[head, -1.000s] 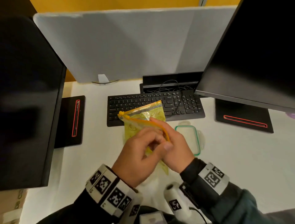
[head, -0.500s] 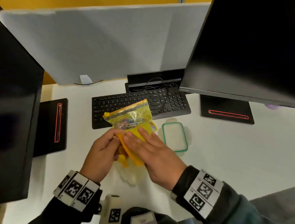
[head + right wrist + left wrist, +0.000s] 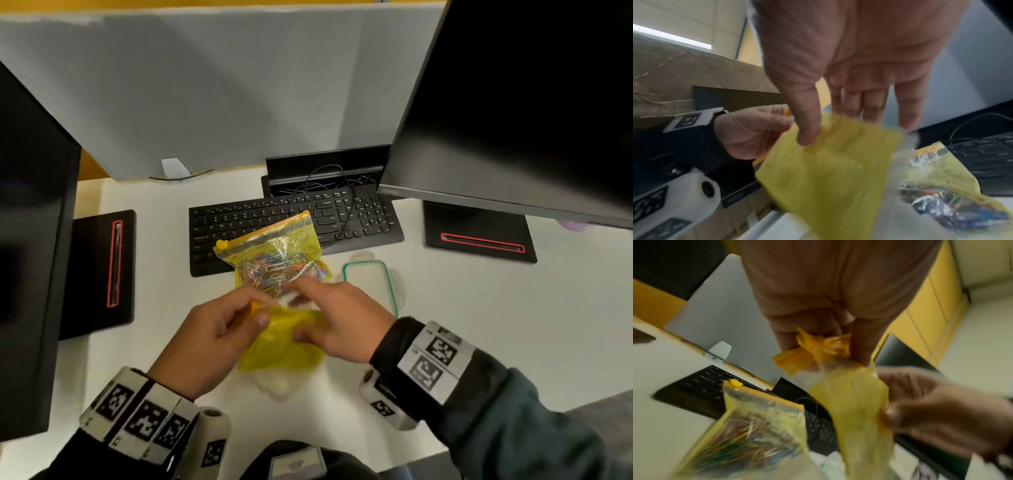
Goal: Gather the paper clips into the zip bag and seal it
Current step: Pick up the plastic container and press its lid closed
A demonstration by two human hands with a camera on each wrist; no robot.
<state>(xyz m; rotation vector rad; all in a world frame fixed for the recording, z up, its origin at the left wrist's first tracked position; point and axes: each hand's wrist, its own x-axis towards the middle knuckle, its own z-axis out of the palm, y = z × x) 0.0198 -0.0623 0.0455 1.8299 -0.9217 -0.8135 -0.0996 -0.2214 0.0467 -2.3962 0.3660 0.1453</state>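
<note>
A clear yellow-tinted zip bag [image 3: 277,253] full of coloured paper clips [image 3: 274,270] lies at the keyboard's front edge, its yellow slider [image 3: 222,244] at the left end of the orange zip strip. It also shows in the wrist views as the filled bag [image 3: 756,426] [image 3: 941,178]. Nearer to me, a second yellow bag [image 3: 287,342] hangs between both hands. My left hand [image 3: 212,335] pinches its bunched orange edge [image 3: 818,344]. My right hand [image 3: 342,318] holds the bag's other side, thumb [image 3: 807,129] in front and fingers behind.
A black keyboard [image 3: 267,216] lies behind the bags, and a green-rimmed clear lid [image 3: 370,284] to their right. A clear container [image 3: 274,387] sits under my hands. Dark monitors stand left [image 3: 30,240] and right [image 3: 513,102], with a grey divider [image 3: 205,85] behind.
A second ago both hands worked at the clip bag's zip edge. That bag now lies by the keyboard, and my hands hold the second yellow bag closer to me.
</note>
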